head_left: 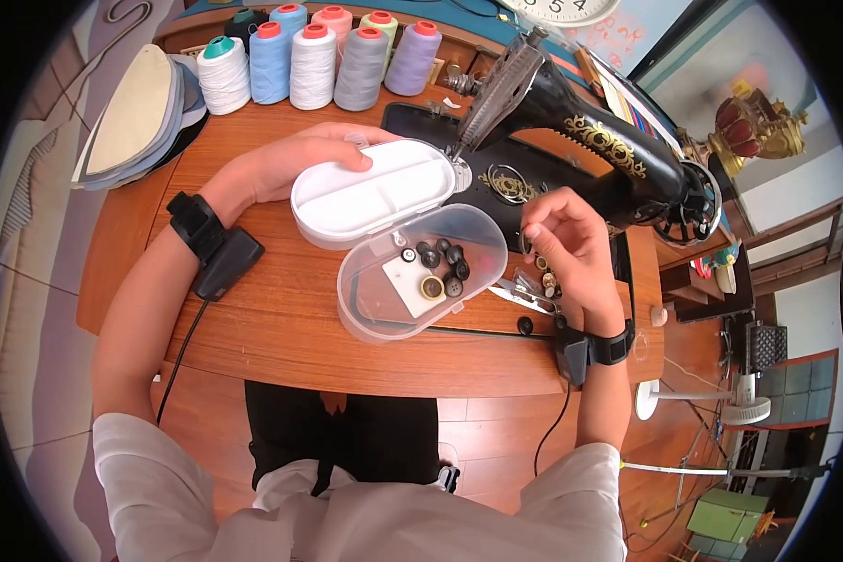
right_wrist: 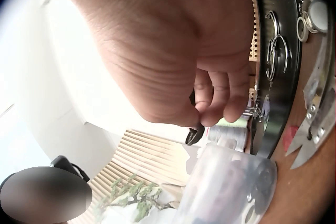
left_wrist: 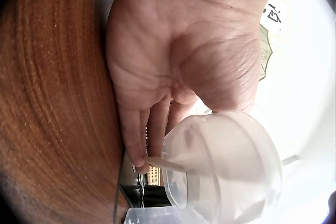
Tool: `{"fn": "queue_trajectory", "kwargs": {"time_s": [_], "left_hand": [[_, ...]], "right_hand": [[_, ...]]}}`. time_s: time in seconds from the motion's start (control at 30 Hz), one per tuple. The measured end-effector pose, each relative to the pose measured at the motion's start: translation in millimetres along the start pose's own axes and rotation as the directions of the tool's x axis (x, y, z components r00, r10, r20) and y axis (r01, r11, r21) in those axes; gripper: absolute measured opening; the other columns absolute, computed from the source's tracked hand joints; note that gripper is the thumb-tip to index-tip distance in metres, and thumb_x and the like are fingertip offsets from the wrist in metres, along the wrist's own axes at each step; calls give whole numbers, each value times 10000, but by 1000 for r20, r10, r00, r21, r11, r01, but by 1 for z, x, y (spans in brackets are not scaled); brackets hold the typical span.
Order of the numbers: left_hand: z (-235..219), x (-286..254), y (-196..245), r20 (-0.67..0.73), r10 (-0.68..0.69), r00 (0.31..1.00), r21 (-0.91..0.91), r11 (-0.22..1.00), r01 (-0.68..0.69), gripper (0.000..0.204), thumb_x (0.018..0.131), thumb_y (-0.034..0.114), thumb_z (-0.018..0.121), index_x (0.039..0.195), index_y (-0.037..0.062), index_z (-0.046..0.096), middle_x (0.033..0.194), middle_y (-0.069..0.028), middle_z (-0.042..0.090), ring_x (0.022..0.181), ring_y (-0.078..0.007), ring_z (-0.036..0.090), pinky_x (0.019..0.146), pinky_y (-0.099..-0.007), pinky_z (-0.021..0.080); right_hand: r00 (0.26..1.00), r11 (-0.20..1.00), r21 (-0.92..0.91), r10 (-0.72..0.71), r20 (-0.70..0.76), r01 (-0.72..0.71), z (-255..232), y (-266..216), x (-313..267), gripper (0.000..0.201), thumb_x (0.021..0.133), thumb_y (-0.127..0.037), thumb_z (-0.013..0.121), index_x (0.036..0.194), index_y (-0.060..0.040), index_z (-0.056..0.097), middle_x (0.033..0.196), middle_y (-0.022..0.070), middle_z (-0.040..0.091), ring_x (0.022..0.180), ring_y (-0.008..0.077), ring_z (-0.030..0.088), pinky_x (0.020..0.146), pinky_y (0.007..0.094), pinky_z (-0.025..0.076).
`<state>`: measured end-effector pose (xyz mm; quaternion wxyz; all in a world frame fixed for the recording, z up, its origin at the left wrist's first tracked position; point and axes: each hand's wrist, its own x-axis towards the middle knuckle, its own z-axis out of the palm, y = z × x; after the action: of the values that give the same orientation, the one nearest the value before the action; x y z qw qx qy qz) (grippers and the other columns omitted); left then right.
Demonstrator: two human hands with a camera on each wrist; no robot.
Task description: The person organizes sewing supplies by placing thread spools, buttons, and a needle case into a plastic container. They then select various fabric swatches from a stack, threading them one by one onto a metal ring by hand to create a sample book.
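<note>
My left hand (head_left: 314, 155) grips the white divided compartment half (head_left: 370, 195) of a hinged plastic box, thumb over its rim. In the left wrist view, the fingers of this hand (left_wrist: 178, 50) extend past the translucent shell (left_wrist: 231, 166). The clear half (head_left: 358, 298) lies on the table, holding several dark buttons (head_left: 454, 287), a gold-rimmed button (head_left: 432, 288) and a white card (head_left: 404, 288). To the right of the box, my right hand (head_left: 576, 245) is raised, pinching a dark round button (right_wrist: 195, 135) between thumb and fingers.
Metal thread snips (head_left: 525, 297) and loose buttons (head_left: 548, 280) lie below my right hand; a black button (head_left: 525, 325) is near the table's front edge. A black sewing machine (head_left: 581, 117) stands behind. Thread cones (head_left: 312, 70) line the back; oval fabric pieces (head_left: 136, 117) lie left.
</note>
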<state>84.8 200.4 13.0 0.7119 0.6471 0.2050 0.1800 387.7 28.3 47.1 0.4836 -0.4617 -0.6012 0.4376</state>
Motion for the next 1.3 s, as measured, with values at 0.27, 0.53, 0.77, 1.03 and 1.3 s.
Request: {"fn": "queue_trajectory", "kwargs": {"time_s": [0.27,0.53,0.77,1.03,1.3], "left_hand": [[0,0,0,-16,-5,1000,9,1000,6,704,825,284,689,1447,2,518,1321,-165,627,1115,-186,658,928,-249,538],[-1,1,-2,8,-5,1000,-6,1000,5,698,827,281,685,1440,-8,519,1319,-159,623,1132,-186,647,943,-250,525],[-1,1,-2,2,1,1000,-9,1000,-1,680,841,273,682,1435,-15,519,1325,-155,618,1148,-183,636,959,-256,517],[-3,0,-3,4,10,1000,-17,1000,-10,666,853,260,675,1435,-19,515,1325,-150,618,1147,-178,638,958,-257,519],[-6,2,-6,17,23,1000,-33,999,-22,650,841,253,680,1421,-5,538,1316,-143,625,1129,-175,642,953,-260,523]], "right_hand": [[993,990,126,-83,89,71,2,4,0,87,929,54,666,1001,15,636,986,82,669,802,103,654,713,253,555],[993,996,-2,-93,71,94,-12,10,3,85,918,47,684,989,3,701,980,72,721,815,82,630,721,233,527],[992,961,-277,-50,-114,16,-33,22,15,96,925,28,654,1001,-2,704,931,25,719,784,44,612,692,216,493],[939,786,-585,323,116,-199,-60,-2,8,193,796,-23,738,988,-28,717,812,12,714,679,58,600,620,224,453],[873,713,-642,468,134,-283,-68,8,8,134,777,-10,784,873,-34,694,752,-29,651,698,40,582,625,213,438]]}}
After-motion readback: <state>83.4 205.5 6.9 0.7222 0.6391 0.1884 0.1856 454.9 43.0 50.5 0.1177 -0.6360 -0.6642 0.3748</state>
